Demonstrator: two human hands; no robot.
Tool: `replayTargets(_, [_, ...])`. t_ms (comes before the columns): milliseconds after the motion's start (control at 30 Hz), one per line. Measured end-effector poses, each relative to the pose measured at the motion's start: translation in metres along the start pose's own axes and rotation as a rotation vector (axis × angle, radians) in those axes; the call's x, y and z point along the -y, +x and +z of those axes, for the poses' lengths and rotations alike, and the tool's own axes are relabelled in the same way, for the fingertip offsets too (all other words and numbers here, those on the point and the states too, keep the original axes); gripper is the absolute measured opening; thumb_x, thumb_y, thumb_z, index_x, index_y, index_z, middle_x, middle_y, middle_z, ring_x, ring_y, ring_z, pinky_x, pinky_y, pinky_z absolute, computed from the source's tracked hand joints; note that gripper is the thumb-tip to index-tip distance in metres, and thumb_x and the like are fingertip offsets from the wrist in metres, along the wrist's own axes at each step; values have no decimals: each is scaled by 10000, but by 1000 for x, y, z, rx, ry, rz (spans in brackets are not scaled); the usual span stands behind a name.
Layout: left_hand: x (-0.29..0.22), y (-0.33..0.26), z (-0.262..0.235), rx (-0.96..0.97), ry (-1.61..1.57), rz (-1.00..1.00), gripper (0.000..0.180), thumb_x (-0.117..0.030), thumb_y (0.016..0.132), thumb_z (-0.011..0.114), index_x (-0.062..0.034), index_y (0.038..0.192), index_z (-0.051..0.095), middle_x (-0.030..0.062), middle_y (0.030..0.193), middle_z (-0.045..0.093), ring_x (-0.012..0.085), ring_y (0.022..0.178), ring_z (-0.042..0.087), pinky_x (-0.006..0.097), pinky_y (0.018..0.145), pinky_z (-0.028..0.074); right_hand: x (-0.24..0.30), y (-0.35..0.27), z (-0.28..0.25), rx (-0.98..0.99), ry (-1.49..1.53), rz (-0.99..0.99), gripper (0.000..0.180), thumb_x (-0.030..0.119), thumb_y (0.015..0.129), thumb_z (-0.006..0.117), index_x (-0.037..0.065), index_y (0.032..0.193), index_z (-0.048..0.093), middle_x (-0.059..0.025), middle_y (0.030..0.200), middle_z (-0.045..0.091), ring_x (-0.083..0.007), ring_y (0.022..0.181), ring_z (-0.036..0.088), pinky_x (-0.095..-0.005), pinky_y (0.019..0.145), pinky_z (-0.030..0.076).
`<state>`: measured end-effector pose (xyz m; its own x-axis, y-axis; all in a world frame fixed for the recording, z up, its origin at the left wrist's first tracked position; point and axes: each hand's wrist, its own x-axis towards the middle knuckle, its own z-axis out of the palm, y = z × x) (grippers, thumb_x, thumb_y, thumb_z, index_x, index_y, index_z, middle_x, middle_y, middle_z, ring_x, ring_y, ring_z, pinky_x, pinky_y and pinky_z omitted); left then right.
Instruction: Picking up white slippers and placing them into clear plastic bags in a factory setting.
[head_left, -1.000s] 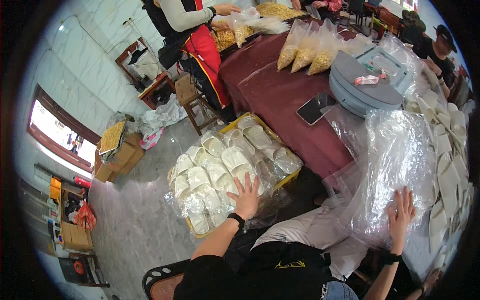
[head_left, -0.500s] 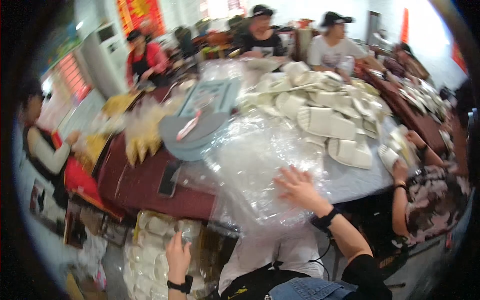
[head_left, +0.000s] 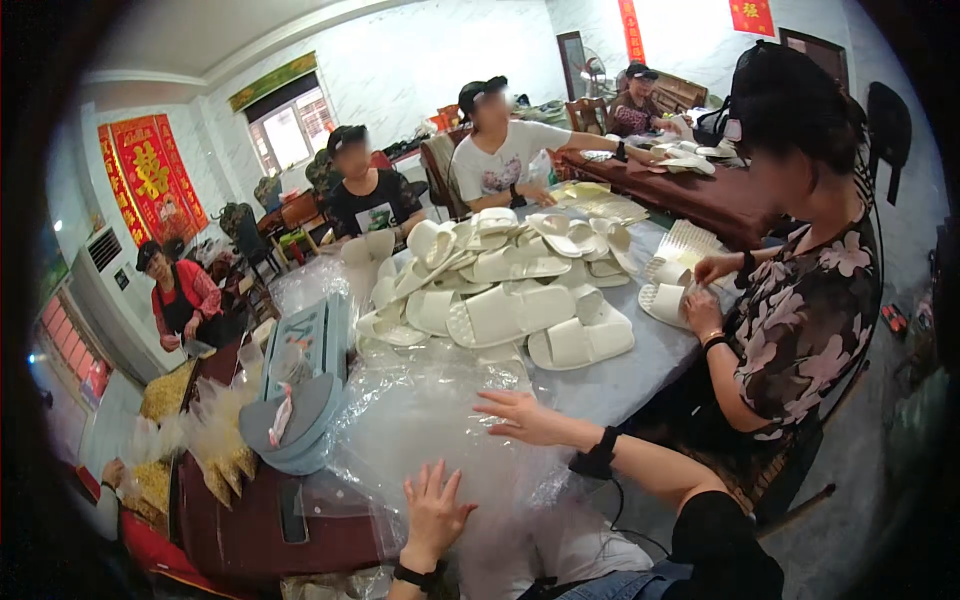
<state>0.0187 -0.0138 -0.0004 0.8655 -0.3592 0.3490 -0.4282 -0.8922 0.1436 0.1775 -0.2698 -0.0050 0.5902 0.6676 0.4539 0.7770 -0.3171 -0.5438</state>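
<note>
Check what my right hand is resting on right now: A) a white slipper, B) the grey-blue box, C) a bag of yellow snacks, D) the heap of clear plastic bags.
D: the right hand lies flat, fingers spread, on the heap of clear plastic bags; the white slippers sit farther back on the table, untouched.

Heaped at twelve o'clock: flat white foam slippers (head_left: 510, 300) on the grey-covered table (head_left: 640, 365). At nine o'clock, a stack of round grey-blue lids (head_left: 300, 420). At seven o'clock, a dark phone (head_left: 292, 510) on maroon cloth (head_left: 230, 530).
</note>
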Motion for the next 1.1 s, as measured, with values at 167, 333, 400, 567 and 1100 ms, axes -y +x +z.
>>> replayTargets(167, [23,-5,24,12,1,-21,617,-385,787,788,-129,1317,602,167,1485,438,426,1414,322,674,1113,188,-23,10,-58,-226,80,167,510,283,955,668,129,1423,534,-252,1559,328,-418,1395,386,-485,1124,350])
replayTargets(333, [33,-14,44,-40,-132,-37,614,-380,792,782,-144,1329,601,162,1488,440,422,1443,287,666,1149,121,-54,39,-70,-316,90,253,514,301,957,657,147,1433,535,-324,1540,311,-473,1402,355,-450,1142,329])
replayTargets(400, [29,-12,43,-57,-128,-35,607,-383,791,782,-150,1324,608,153,1485,451,412,1441,295,676,1142,139,-66,48,-73,-302,48,269,492,283,969,637,150,1432,537,-325,1536,319,-468,1405,357,-446,1143,328])
replayTargets(567, [22,-12,38,-53,-137,-43,668,-309,859,711,-144,1462,476,160,1578,355,429,1471,251,646,1174,139,-55,56,-90,-381,483,394,384,161,997,560,88,1372,598,-233,1475,442,-277,1329,467,-322,1070,385])
replayTargets(1100, [19,-1,-8,98,45,-68,678,-319,724,819,-157,1341,588,154,1490,443,392,1411,357,718,1085,224,30,-10,-70,-71,459,403,453,22,983,514,91,1430,527,-81,1217,555,-199,1072,543,-287,928,431])
